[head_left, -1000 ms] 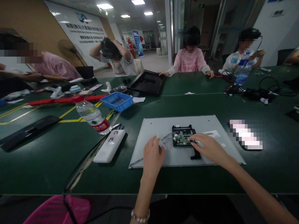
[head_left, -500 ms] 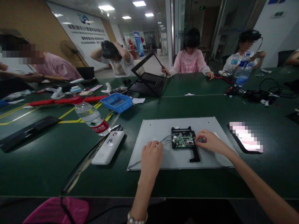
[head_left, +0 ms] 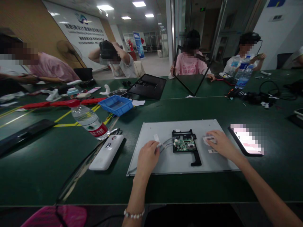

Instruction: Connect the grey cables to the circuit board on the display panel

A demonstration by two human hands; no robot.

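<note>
From where I stand, the left hand [head_left: 147,157] has its fingers curled narrow at the grey wires [head_left: 167,142], though I can't tell whether they pinch them or merely touch. The right hand [head_left: 221,144] has its fingers bent close together over a blurred whitish piece [head_left: 208,139]; whether it is held, I can't tell either.

Between the hands, a green circuit board [head_left: 184,145] sits in a black bracket [head_left: 196,158] on the pale panel [head_left: 170,165], which lies flat on the tabletop [head_left: 165,189]. The wires look thin and pliable, best taken by a plug end rather than tugged midway. I'd judge the board light, stiff and fragile, so hold it by the edges or by the bracket. The panel seems broad, rigid and perhaps slippery; two opposite edges would be the place to lift it.

Farther left, past a white power bank [head_left: 106,153], stands a clear bottle [head_left: 90,121] with a red cap, its fill level unclear to me. Beyond is a shallow blue tray [head_left: 115,106]; I make out nothing distinct inside. More clear bottles [head_left: 242,80] stand together at far right, caps blue where visible.
</note>
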